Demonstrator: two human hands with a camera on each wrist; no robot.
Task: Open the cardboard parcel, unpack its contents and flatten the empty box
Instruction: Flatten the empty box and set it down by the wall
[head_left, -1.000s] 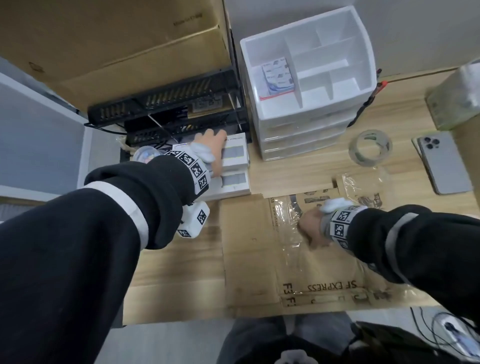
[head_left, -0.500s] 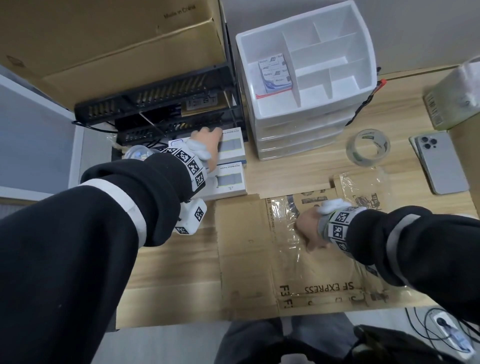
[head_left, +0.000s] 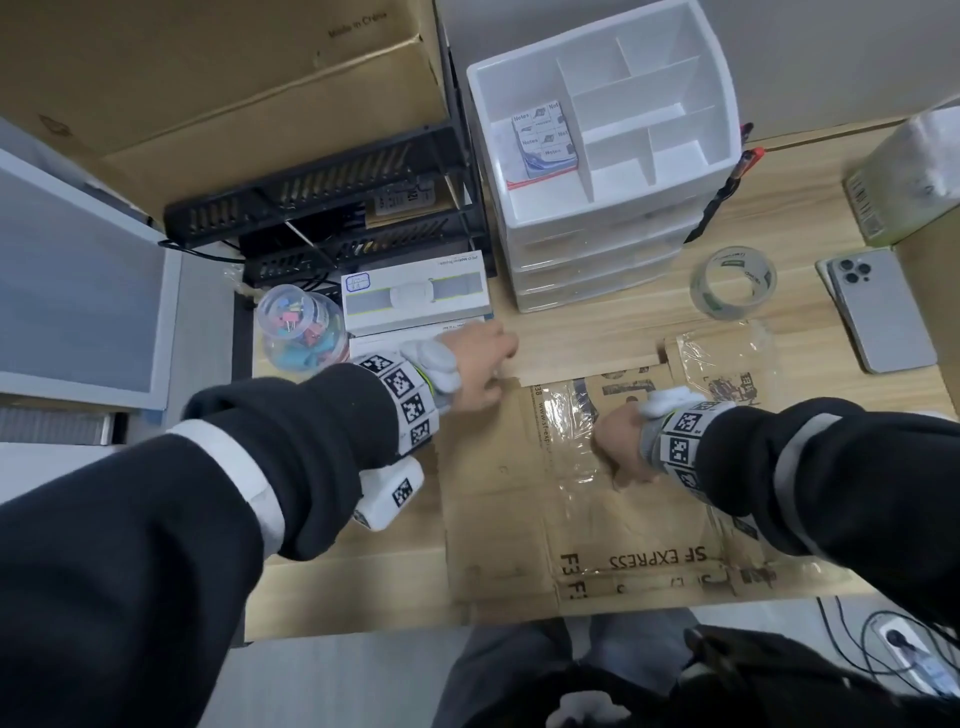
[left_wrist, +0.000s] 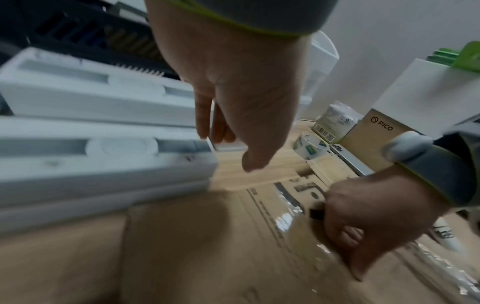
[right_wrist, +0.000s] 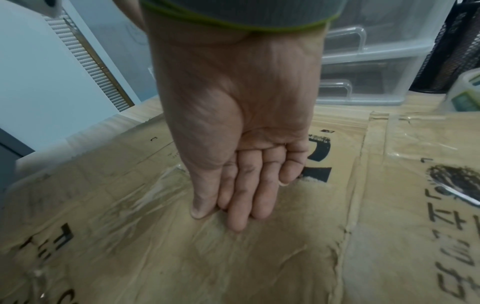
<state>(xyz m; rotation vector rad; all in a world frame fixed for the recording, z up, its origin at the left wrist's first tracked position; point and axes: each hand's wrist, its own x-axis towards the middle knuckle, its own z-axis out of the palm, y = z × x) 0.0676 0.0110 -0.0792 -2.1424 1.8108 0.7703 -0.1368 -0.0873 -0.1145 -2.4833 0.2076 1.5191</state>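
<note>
Left hand (head_left: 480, 366) hangs loose by 2 white boxes (head_left: 415, 293); right hand (right_wrist: 241, 148) pressed flat on my flattened parcel (head_left: 519, 499). Organizer (head_left: 602, 140) holds notes pack (head_left: 543, 137); jar (head_left: 301, 327) holds clips.

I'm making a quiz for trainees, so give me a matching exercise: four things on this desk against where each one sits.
Things:
1. flattened brown cardboard box
2. clear roll of tape
3. grey smartphone
4. blue pack of sticky notes

Places:
A. in the white drawer unit's top tray
B. under the right hand
C. far right, face down
D. right of the drawers

Pairs: 1-B, 2-D, 3-C, 4-A
</note>
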